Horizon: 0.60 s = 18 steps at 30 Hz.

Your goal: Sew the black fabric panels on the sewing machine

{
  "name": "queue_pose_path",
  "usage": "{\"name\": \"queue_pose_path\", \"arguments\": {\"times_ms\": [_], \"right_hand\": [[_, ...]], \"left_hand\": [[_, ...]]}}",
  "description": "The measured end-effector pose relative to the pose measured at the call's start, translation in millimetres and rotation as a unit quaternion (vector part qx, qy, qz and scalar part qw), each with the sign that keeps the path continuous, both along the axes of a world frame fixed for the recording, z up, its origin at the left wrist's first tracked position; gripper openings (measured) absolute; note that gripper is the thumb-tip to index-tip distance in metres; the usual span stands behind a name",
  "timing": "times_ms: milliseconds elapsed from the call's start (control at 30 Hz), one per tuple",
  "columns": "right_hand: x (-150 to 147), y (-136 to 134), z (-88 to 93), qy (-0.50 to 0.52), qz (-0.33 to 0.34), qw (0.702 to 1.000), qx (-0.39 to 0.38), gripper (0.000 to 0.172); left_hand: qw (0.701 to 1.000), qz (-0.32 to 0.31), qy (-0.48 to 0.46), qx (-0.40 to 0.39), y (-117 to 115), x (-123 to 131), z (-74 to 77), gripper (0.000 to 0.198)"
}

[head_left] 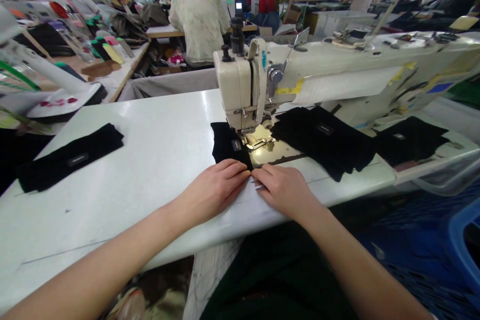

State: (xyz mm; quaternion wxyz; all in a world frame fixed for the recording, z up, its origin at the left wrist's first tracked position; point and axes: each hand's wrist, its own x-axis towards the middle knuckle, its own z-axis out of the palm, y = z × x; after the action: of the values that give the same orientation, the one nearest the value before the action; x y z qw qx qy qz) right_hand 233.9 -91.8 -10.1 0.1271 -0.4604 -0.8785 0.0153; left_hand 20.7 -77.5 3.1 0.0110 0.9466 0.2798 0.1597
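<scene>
A black fabric piece (225, 146) with a small dark label lies under the presser foot of a cream industrial sewing machine (240, 92). My left hand (212, 192) rests on the white worktable with its fingertips on the fabric's near edge. My right hand (283, 190) lies beside it, its fingertips meeting the left ones at the fabric's near corner. Whether those right fingers grip the cloth is hidden. To the right of the needle sit black labelled fabric pieces (322, 142), and another (408, 140) lies further right. One more piece (69, 157) lies at the table's left.
The white worktable (150, 160) has its near edge just past my wrists. A clear plastic bin (446, 177) stands at the right end and a blue crate (465, 240) below it. A co-worker in a pale patterned top (198, 22) sits beyond the machine, among cluttered benches.
</scene>
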Motion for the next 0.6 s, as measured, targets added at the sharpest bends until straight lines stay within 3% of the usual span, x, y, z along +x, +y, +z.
{"name": "queue_pose_path", "arguments": {"times_ms": [233, 600], "right_hand": [[-4, 6, 7.9, -0.013, -0.015, 1.000, -0.024, 0.018], [8, -7, 4.6, -0.003, -0.032, 0.999, -0.018, 0.021]], "left_hand": [[1.000, 0.007, 0.006, -0.016, 17, -4, -0.6, 0.031], [1.000, 0.016, 0.005, -0.010, 41, -9, -0.5, 0.031]]}}
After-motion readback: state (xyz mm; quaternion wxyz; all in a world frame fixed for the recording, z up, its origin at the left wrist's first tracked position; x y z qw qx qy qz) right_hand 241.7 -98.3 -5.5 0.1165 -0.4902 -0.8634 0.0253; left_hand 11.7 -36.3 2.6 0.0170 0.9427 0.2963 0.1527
